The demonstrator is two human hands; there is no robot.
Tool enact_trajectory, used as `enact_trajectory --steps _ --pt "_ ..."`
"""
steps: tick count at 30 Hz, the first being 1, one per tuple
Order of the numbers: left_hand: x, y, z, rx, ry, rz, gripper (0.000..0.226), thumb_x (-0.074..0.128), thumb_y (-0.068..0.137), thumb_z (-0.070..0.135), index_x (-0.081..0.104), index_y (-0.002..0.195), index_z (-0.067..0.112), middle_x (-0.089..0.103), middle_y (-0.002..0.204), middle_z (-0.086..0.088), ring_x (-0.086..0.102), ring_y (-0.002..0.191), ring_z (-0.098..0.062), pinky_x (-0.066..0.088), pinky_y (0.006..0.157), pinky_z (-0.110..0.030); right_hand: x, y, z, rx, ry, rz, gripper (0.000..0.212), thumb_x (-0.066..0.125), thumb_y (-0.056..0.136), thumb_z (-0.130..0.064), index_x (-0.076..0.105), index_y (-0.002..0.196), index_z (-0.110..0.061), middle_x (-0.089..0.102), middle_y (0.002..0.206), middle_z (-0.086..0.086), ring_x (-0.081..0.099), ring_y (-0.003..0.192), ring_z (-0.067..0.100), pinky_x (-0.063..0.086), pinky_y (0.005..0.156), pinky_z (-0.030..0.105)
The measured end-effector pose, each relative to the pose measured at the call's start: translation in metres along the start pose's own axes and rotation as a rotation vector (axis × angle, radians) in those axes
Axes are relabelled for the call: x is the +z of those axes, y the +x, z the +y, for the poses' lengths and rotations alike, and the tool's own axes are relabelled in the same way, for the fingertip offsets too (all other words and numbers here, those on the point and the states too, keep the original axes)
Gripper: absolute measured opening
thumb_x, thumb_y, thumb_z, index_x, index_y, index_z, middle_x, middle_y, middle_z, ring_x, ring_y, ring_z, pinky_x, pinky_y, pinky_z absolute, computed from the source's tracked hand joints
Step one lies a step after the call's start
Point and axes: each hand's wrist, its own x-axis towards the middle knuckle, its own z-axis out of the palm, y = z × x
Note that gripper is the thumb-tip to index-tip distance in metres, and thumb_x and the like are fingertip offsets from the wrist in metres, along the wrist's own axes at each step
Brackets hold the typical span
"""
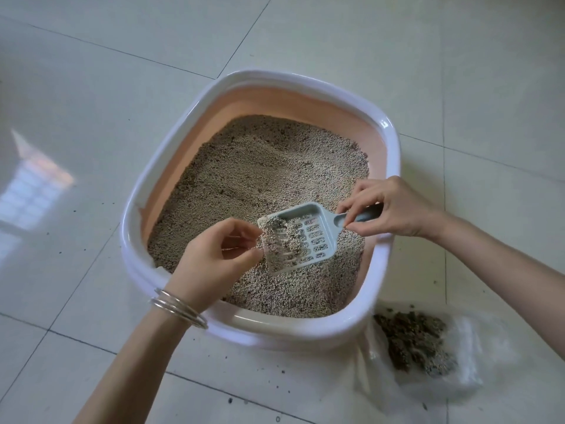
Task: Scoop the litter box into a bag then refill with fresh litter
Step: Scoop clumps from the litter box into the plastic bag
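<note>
Your scoop (308, 237) sits tilted over the litter box (394, 154), low above the litter (260, 166) near the box's front edge, w/ a clump of granules on its slotted tray. Your right hand (394, 206) pinches the scoop handle, fingers curled round it. Your left hand (214, 255) is curled at the scoop's front lip; it probably pinches the lip, hard to tell. Bangles (179, 307) ring that wrist. Clear bag (428, 347) w/ dark waste lies on the tile floor (91, 117) just beside the box's front right corner.
</note>
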Motion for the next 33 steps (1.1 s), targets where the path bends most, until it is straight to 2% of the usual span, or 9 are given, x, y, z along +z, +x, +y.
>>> enact_trajectory --steps 5,10,21,26,33 --pt "0.001 0.0 0.003 0.01 -0.007 0.003 0.021 0.068 0.076 0.007 0.065 0.092 0.021 0.068 0.091 0.001 0.066 0.088 -0.01 0.052 0.078 -0.016 0.002 -0.009 -0.001 -0.005 0.012 0.066 0.026 0.08 0.064 0.0 0.075 0.076 -0.023 0.069 0.092 -0.011 0.063 0.082 0.003 0.049 0.075 0.013" --pt "0.003 -0.001 0.005 0.022 -0.019 0.001 0.022 0.068 0.076 0.004 0.065 0.091 0.02 0.068 0.089 -0.001 0.066 0.088 -0.012 0.053 0.081 -0.02 0.002 -0.018 -0.003 -0.003 -0.005 0.099 0.024 0.081 0.064 -0.001 0.075 0.077 -0.02 0.068 0.091 -0.013 0.062 0.082 0.005 0.048 0.075 0.012" --pt "0.007 -0.005 0.008 0.035 -0.032 0.006 0.02 0.068 0.077 0.003 0.065 0.09 0.017 0.068 0.089 0.0 0.066 0.084 -0.009 0.052 0.077 -0.013 -0.002 -0.033 -0.011 0.008 0.011 0.129 0.026 0.081 0.065 -0.001 0.074 0.077 -0.023 0.068 0.091 -0.01 0.065 0.083 0.006 0.046 0.075 0.01" --pt "0.008 -0.007 0.009 0.046 -0.018 -0.002 0.019 0.068 0.077 0.005 0.065 0.092 0.016 0.068 0.09 0.0 0.066 0.084 -0.008 0.052 0.077 -0.012 0.0 -0.041 -0.015 -0.003 0.023 0.157 0.016 0.076 0.063 -0.016 0.074 0.077 -0.024 0.068 0.09 -0.009 0.066 0.081 0.008 0.046 0.073 0.009" --pt "0.02 -0.009 0.012 0.065 -0.021 -0.034 0.019 0.068 0.077 0.005 0.065 0.091 0.017 0.068 0.09 -0.001 0.066 0.084 -0.008 0.051 0.074 -0.01 -0.003 -0.069 -0.02 0.064 0.01 0.207 0.028 0.08 0.064 0.002 0.075 0.074 -0.024 0.069 0.09 -0.011 0.064 0.081 0.008 0.045 0.071 0.008"
